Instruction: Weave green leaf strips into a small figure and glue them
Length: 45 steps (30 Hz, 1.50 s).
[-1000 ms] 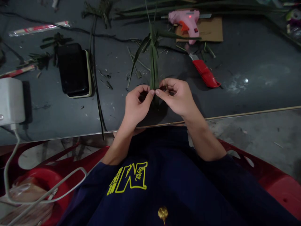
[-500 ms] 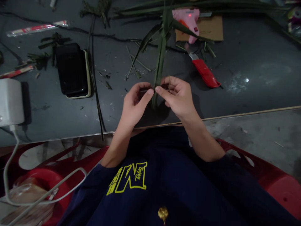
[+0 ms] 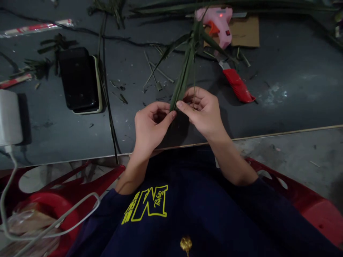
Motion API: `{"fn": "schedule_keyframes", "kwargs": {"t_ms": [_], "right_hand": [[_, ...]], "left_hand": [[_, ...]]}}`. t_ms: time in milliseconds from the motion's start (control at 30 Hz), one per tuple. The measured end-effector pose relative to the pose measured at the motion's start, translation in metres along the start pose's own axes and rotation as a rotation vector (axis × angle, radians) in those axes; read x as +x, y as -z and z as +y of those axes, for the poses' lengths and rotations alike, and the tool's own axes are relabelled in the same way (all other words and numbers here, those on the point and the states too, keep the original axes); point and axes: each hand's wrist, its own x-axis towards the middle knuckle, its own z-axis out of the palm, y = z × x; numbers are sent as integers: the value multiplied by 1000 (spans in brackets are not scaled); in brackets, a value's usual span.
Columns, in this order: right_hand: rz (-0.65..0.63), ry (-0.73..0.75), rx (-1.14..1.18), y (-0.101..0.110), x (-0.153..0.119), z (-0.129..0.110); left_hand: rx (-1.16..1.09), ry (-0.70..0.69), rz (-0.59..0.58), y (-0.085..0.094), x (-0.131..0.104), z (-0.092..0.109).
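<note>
A long green leaf piece [image 3: 184,73], with several narrow blades spreading from its upper part, stands tilted over the table between my hands. My left hand [image 3: 152,123] pinches its lower end between thumb and fingers. Just above and to the right, my right hand [image 3: 205,109] grips the same leaf with thumb and forefinger. The tips of the other right fingers are partly hidden behind it. Beyond the leaf lies a pink glue gun [image 3: 225,34] with a lit red light. A red-handled knife [image 3: 238,85] rests to the right of my right hand.
Two stacked phones [image 3: 79,82] lie left, beside long dark strips [image 3: 110,125]. Leaf scraps [image 3: 157,73] are scattered on the grey table [image 3: 294,89]. A cardboard piece [image 3: 246,32] sits by the glue gun. A white charger [image 3: 10,117] with its cable is at the left edge.
The leaf's lower end has shifted up and left, and its top now leans further right. My left hand has moved slightly down and left; both hands keep their hold.
</note>
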Motion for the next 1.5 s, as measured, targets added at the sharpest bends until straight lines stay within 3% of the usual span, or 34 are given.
{"fn": "schedule_keyframes", "kwargs": {"t_ms": [133, 233, 333, 433, 600, 733, 800, 867, 933, 1000, 1100, 1233, 1333, 1433, 1500], "right_hand": [[159, 119, -308, -7, -7, 8], [172, 98, -555, -8, -7, 12], [144, 60, -772, -5, -3, 12], [202, 69, -905, -4, 1, 10], [214, 37, -974, -7, -1, 5], [128, 232, -975, 27, 0, -8], [199, 367, -1008, 58, 7, -13], [311, 348, -1154, 87, 18, -15], [272, 153, -1294, 107, 30, -13], [173, 23, -1373, 113, 40, -10], [136, -104, -1489, 106, 48, -11], [132, -193, -1565, 100, 38, -29], [98, -19, -1554, 108, 20, -46], [-240, 259, -1497, 111, 6, -57], [-424, 363, -1488, 105, 3, -59]], "left_hand": [[219, 0, 66, -7, -2, -4], [415, -3, 39, -6, -5, -6], [590, -214, 6, 1, -10, -8], [715, -429, -93, 11, -15, -11], [936, -573, -324, 17, -18, -5], [1135, -597, -424, 16, -19, 13], [1176, -619, -435, 14, -22, 19], [1217, -640, -436, 12, -27, 21], [1260, -646, -428, 9, -32, 21], [1292, -637, -412, 7, -36, 20], [1309, -623, -403, 6, -39, 19], [1327, -609, -406, 6, -40, 21], [1336, -604, -415, 4, -39, 22], [1358, -587, -429, 2, -39, 25], [1381, -541, -454, 1, -40, 27]]}}
